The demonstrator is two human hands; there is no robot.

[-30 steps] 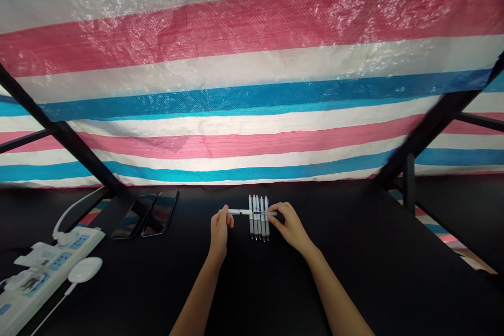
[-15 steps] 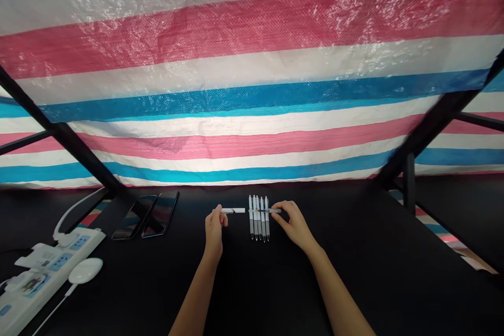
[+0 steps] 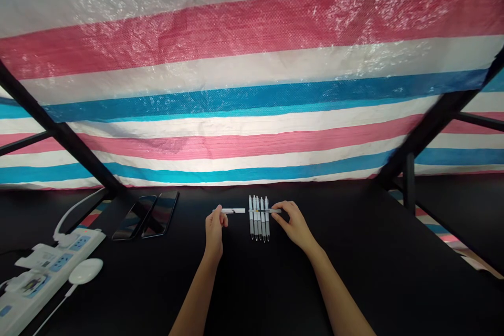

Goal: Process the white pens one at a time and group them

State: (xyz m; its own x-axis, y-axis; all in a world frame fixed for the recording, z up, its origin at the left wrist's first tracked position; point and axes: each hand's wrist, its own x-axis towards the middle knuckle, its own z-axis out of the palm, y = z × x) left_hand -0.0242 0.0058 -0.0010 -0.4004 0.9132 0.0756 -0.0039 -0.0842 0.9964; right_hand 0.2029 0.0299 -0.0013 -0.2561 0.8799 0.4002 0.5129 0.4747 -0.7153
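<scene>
Closed in a pinch, my left hand (image 3: 214, 228) grips a white pen barrel (image 3: 235, 210) that lies level and points right. Part of the barrel is hidden behind the fingers. My right hand (image 3: 292, 224) is also closed, its thumb and fingertips on the grey end of a pen part (image 3: 277, 211). A thin section of that part reaches left across several white click pens (image 3: 260, 228). These pens stand side by side in a row, grey grips and tips toward me. A small gap separates the barrel from the pen part.
Two dark phones (image 3: 160, 215) lie left of my hands on the black table (image 3: 260, 294). A white power strip (image 3: 51, 273) with plugs and a round white charger (image 3: 85, 271) occupy the left side. Black frame bars and a striped sheet (image 3: 244, 142) stand behind.
</scene>
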